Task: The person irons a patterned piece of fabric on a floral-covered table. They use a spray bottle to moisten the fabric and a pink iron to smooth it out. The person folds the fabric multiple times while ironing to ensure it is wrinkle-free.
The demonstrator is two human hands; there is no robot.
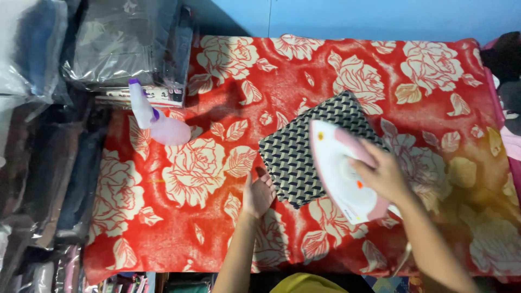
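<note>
While seen from above, nearest: left hand (258,194), fingers together, flat on the near-left edge of the folded black-and-white woven-pattern cloth (304,157), clamped on nothing. Just right: right hand (382,174) closed round the pink handle of the white-and-pink electric iron (343,171), riding on the cloth's right half. Cloth likely light, limp, prone to sliding; best pinned at an edge. Iron likely heavy, rigid, hot-soled; handle only. Beneath: red rose-print blanket (434,81). Far left: lilac spray bottle (154,120), well apart.
</note>
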